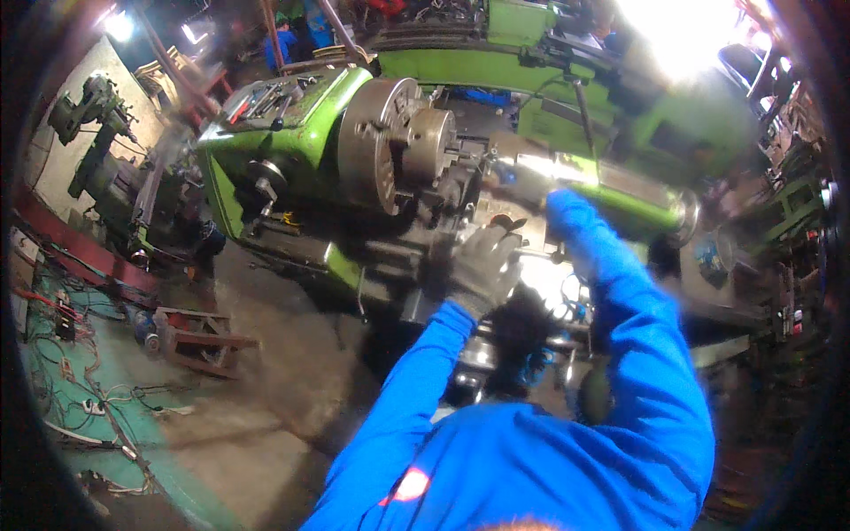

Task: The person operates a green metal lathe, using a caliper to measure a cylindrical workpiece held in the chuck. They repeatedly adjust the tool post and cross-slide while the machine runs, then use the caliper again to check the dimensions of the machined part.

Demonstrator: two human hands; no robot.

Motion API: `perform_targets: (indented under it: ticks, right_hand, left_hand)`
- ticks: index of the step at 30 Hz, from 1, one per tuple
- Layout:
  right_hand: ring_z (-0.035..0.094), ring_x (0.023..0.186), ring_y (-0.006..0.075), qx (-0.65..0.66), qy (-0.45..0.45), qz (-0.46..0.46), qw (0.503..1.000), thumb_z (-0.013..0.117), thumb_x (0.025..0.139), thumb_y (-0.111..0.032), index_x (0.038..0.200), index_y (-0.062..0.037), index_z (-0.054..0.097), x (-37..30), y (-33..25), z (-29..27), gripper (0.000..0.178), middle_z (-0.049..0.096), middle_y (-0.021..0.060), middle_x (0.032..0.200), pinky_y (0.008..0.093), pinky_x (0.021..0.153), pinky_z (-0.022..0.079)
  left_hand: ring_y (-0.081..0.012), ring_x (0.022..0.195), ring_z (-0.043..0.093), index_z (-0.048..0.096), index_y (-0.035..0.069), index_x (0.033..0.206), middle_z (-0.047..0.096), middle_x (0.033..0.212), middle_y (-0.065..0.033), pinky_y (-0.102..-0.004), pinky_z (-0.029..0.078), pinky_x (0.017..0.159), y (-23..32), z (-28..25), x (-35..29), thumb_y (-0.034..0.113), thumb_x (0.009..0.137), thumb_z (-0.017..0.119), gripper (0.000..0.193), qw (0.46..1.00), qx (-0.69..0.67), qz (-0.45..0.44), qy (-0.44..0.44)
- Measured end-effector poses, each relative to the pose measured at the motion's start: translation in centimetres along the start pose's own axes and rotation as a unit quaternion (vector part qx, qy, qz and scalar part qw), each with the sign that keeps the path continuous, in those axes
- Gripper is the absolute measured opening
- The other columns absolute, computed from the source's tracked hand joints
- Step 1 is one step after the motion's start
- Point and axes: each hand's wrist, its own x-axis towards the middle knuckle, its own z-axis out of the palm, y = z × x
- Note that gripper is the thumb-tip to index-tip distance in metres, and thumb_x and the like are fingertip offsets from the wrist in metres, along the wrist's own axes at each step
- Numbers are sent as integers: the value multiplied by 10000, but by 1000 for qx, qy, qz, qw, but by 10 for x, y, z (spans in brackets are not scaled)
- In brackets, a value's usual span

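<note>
My left hand [483,267], in a grey work glove, is over the carriage of a green lathe [305,133]. Its fingers curl at a small round metal part [506,222]; what they grip is hidden. Farther forward, my right hand [529,184] reaches to the tool post area beside the tailstock [633,190]. Blur hides its fingers and anything in them. To the left of both hands is the large chuck [367,146], with a thick metal cylinder [428,146] held in front of it.
Hand tools [257,102] lie on the headstock top. A long lever [584,119] stands up behind my right hand. Another green machine [460,64] runs along the back. A rusty metal frame [199,341] and loose cables [97,398] are on the floor at left.
</note>
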Motion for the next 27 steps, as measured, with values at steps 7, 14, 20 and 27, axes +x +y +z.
perform_targets:
  ticks: [7, 14, 20, 27]
  right_hand:
    - [646, 1226, 388, -67, -41, -15, 997, 613, 946, -455, 1383, -89, 588, 28, 4, 26, 571, 666, 219, 1326, 482, 1056, 511]
    - [648, 1226, 385, -97, -69, -14, 993, 634, 926, -388, 1357, -100, 620, 25, -8, 17, 518, 669, 203, 1333, 489, 1056, 519]
    - [671, 1185, 388, -87, -40, -22, 995, 648, 910, -373, 1335, -84, 637, 26, 1, 22, 513, 686, 194, 1307, 495, 1027, 540]
    - [675, 1170, 387, -72, -18, -53, 996, 643, 910, -393, 1305, -89, 657, 32, 12, 30, 499, 700, 207, 1266, 490, 1016, 544]
  left_hand:
    - [-337, 1050, 619, 687, 131, 1000, 648, 1088, -103, -489, 497, 894, 13, 7, 9, 341, 826, 749, 280, 994, 88, 4, 64]
    - [-328, 1039, 656, 698, 144, 989, 679, 1074, -101, -463, 551, 842, 2, 16, 7, 359, 813, 753, 284, 981, 146, 45, 121]
    - [-334, 1047, 659, 696, 140, 1004, 686, 1077, -110, -473, 556, 838, -1, 18, 4, 398, 801, 754, 334, 986, 122, 33, 109]
    - [-324, 1012, 667, 697, 144, 1005, 685, 1068, -104, -465, 559, 817, 2, 14, 7, 375, 794, 749, 318, 985, 128, 36, 106]
